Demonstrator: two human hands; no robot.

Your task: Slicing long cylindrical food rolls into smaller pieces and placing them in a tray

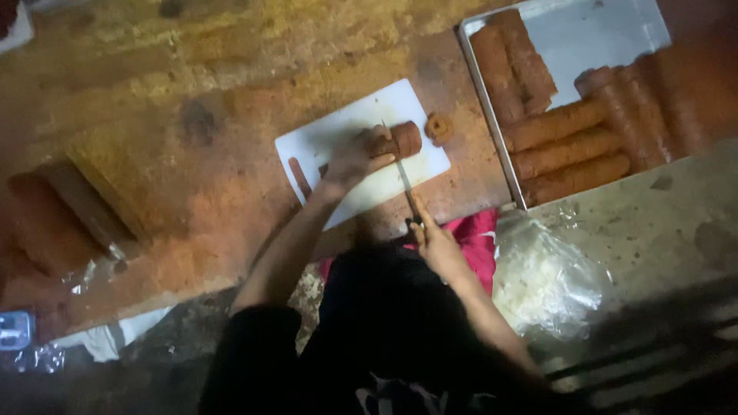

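Observation:
A white cutting board (338, 127) lies on the worn brown worktop. On it rests a short brown roll (404, 140), and my left hand (355, 156) presses down on its left part. My right hand (433, 240) grips the handle of a knife (404, 178), whose blade reaches up to the roll just right of my left fingers. A cut round slice (439, 127) sits off the board's right edge.
A metal tray (592, 34) at the upper right holds several long brown rolls (565, 150). A clear plastic bag (542, 280) lies below it on grey concrete. A dark brown block (65, 211) sits at the left. Red cloth (478, 234) shows near my lap.

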